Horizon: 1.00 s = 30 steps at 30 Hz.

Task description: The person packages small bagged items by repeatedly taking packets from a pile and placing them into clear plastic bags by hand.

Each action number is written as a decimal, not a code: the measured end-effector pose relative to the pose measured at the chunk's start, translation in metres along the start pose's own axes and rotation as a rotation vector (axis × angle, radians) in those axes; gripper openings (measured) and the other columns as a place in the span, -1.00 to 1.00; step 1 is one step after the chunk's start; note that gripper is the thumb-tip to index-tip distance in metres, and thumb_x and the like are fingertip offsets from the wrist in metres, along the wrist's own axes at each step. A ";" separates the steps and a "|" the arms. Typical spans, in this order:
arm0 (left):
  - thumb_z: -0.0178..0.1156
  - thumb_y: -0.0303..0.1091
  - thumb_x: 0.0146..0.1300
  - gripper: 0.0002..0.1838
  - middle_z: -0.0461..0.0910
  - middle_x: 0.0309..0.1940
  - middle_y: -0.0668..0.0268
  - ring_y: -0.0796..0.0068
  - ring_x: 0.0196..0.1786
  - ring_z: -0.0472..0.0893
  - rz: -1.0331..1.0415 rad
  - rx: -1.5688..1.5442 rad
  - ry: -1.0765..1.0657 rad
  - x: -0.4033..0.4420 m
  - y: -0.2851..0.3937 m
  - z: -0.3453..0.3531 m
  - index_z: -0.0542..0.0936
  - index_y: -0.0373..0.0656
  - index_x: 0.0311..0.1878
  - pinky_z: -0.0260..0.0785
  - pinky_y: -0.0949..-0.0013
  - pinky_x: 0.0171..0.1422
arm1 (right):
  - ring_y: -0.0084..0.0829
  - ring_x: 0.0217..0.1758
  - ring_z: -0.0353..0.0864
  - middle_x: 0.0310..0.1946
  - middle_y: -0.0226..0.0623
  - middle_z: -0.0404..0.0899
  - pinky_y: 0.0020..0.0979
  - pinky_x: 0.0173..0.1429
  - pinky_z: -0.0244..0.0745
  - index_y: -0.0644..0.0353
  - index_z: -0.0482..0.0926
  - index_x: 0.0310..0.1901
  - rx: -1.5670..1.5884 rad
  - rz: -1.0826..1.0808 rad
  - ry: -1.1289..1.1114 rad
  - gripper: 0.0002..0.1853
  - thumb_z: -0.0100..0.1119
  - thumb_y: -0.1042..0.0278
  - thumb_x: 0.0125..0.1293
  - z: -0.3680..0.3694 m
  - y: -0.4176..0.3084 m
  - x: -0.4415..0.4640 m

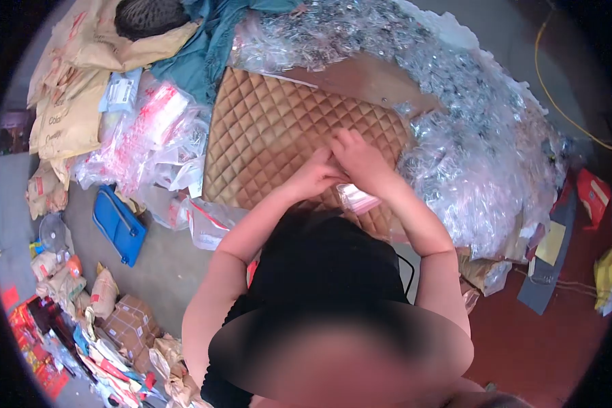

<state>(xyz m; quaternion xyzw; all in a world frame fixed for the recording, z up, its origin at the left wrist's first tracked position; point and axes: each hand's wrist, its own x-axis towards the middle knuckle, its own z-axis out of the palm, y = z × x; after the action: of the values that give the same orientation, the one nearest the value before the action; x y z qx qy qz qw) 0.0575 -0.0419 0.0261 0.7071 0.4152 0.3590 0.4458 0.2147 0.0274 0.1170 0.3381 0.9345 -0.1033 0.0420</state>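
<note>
Both hands are close together over a brown quilted mat (pixel 251 129). My left hand (pixel 315 174) has its fingers bent and drawn together, pointing toward the right one. My right hand (pixel 358 158) is curled over with fingers and thumb closed, its fingertips nearly meeting the left ones. Whatever lies between the fingers is too small or hidden to make out. Just below my right wrist, a small stack of clear plastic bags with pinkish edges (pixel 358 199) rests on the mat, partly covered by the forearm.
A large heap of small clear plastic packets (pixel 483 170) curves around the far and right sides. Clear bags with red print (pixel 156 129) lie left, beside brown paper sacks (pixel 68 122). A blue folding stool or frame (pixel 119 224) and cardboard box (pixel 130 323) are on the floor.
</note>
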 end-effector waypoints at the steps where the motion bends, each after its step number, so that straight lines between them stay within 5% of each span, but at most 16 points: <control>1: 0.36 -0.46 0.07 -0.79 0.35 0.27 0.11 0.06 0.36 0.31 0.006 -0.008 -0.014 0.002 0.005 0.002 0.75 0.00 -0.19 0.15 0.11 0.44 | -0.14 0.24 0.36 0.07 -0.24 0.37 -0.28 0.08 0.53 0.13 0.49 0.00 0.243 -0.131 0.138 -0.47 0.38 0.49 -0.10 -0.013 0.011 -0.005; 2: 0.35 -0.46 0.08 -0.79 0.37 0.27 0.12 0.07 0.36 0.31 0.062 -0.047 0.024 0.004 0.010 0.003 0.75 0.01 -0.19 0.15 0.11 0.44 | -0.17 0.27 0.35 0.12 -0.24 0.37 -0.34 0.10 0.52 0.16 0.48 0.04 0.484 -0.265 0.281 -0.43 0.40 0.51 -0.11 -0.027 0.020 -0.012; 3: 0.35 -0.46 0.08 -0.79 0.38 0.26 0.14 0.08 0.36 0.31 0.117 -0.085 0.064 0.007 0.015 0.002 0.76 0.02 -0.19 0.15 0.11 0.44 | -0.30 0.27 0.38 0.18 -0.24 0.37 -0.40 0.15 0.47 0.20 0.47 0.09 0.821 -0.133 0.154 -0.42 0.37 0.57 -0.06 -0.042 0.023 -0.022; 6: 0.33 -0.46 0.09 -0.79 0.44 0.20 0.16 0.10 0.35 0.32 0.223 0.042 0.026 0.021 0.025 0.005 0.76 0.03 -0.20 0.15 0.13 0.44 | -0.37 0.22 0.47 0.13 -0.23 0.40 -0.45 0.10 0.54 0.16 0.49 0.07 0.974 0.193 0.223 -0.48 0.34 0.61 0.00 -0.005 0.059 -0.042; 7: 0.33 -0.46 0.09 -0.79 0.44 0.20 0.16 0.10 0.35 0.32 0.234 0.033 0.019 0.024 0.022 0.010 0.76 0.03 -0.20 0.15 0.13 0.44 | -0.46 0.08 0.56 0.04 -0.27 0.48 -0.45 0.10 0.53 0.20 0.49 0.04 1.246 0.304 0.281 -0.57 0.32 0.63 0.10 0.016 0.065 -0.050; 10: 0.32 -0.46 0.08 -0.78 0.49 0.15 0.17 0.11 0.33 0.34 0.181 -0.028 -0.038 0.028 0.017 0.025 0.76 0.04 -0.19 0.15 0.14 0.43 | -0.48 0.03 0.58 -0.05 -0.33 0.54 -0.45 0.09 0.54 0.22 0.49 0.01 1.435 0.338 0.154 -0.64 0.28 0.67 0.17 0.037 0.074 -0.072; 15: 0.29 -0.48 0.08 -0.77 0.49 0.15 0.15 0.09 0.29 0.38 0.151 0.001 -0.137 0.041 0.014 0.041 0.76 0.03 -0.19 0.17 0.14 0.40 | -0.57 -0.03 0.59 -0.15 -0.41 0.59 -0.50 0.08 0.51 0.21 0.50 0.00 1.507 0.334 0.301 -0.67 0.24 0.69 0.21 0.054 0.053 -0.084; 18: 0.28 -0.49 0.08 -0.77 0.50 0.14 0.18 0.11 0.29 0.38 0.209 0.027 -0.098 0.043 0.017 0.043 0.75 0.02 -0.19 0.17 0.15 0.40 | -0.46 0.16 0.48 0.14 -0.28 0.45 -0.31 0.25 0.40 0.16 0.38 0.18 0.859 0.460 0.720 -0.54 0.28 0.50 0.26 0.055 0.061 -0.088; 19: 0.28 -0.49 0.08 -0.77 0.50 0.14 0.18 0.11 0.29 0.38 0.207 0.030 -0.102 0.044 0.018 0.043 0.75 0.02 -0.19 0.17 0.15 0.40 | -0.40 0.21 0.43 0.20 -0.28 0.37 -0.25 0.28 0.36 0.12 0.33 0.25 1.265 0.471 0.783 -0.47 0.29 0.39 0.27 0.066 0.065 -0.089; 20: 0.27 -0.49 0.08 -0.77 0.51 0.15 0.19 0.12 0.30 0.38 0.223 0.017 -0.090 0.045 0.019 0.042 0.75 0.01 -0.19 0.18 0.15 0.40 | -0.40 0.21 0.43 0.20 -0.28 0.37 -0.25 0.28 0.36 0.12 0.33 0.25 1.268 0.469 0.786 -0.47 0.29 0.39 0.27 0.072 0.071 -0.097; 22: 0.27 -0.50 0.08 -0.77 0.51 0.16 0.21 0.13 0.31 0.38 0.241 0.006 -0.079 0.048 0.022 0.042 0.75 0.00 -0.20 0.18 0.15 0.40 | -0.41 0.16 0.47 0.12 -0.32 0.44 -0.33 0.22 0.40 0.12 0.35 0.25 2.104 0.807 0.120 -0.49 0.26 0.32 0.30 0.083 0.086 -0.116; 25: 0.29 -0.49 0.07 -0.80 0.55 0.09 0.29 0.16 0.24 0.42 0.241 -0.001 -0.038 0.050 0.023 0.042 0.74 0.00 -0.23 0.25 0.15 0.34 | -0.41 0.16 0.50 0.17 -0.29 0.47 -0.34 0.18 0.41 0.15 0.39 0.24 1.741 0.507 -0.020 -0.48 0.24 0.18 0.31 0.110 0.090 -0.121; 29: 0.30 -0.42 0.10 -0.86 0.62 -0.03 0.35 0.20 0.19 0.48 0.185 0.159 -0.013 0.038 0.005 0.027 0.72 -0.05 -0.24 0.32 0.19 0.28 | -0.42 0.08 0.57 0.12 -0.28 0.53 -0.36 0.08 0.47 0.11 0.41 0.24 1.541 0.529 0.093 -0.52 0.22 0.22 0.31 0.137 0.110 -0.104; 30: 0.31 -0.40 0.11 -0.86 0.64 -0.08 0.37 0.20 0.16 0.51 0.149 0.190 0.014 0.033 0.001 0.024 0.72 -0.06 -0.23 0.35 0.20 0.26 | -0.36 0.05 0.59 0.11 -0.24 0.54 -0.33 0.06 0.49 0.09 0.44 0.22 1.263 0.511 0.066 -0.50 0.25 0.18 0.27 0.138 0.108 -0.099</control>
<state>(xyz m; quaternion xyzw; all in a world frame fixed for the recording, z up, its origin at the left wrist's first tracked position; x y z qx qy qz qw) 0.0919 -0.0199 0.0231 0.7724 0.3968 0.3551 0.3461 0.3611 0.0155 -0.0207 0.5110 0.5865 -0.6052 -0.1689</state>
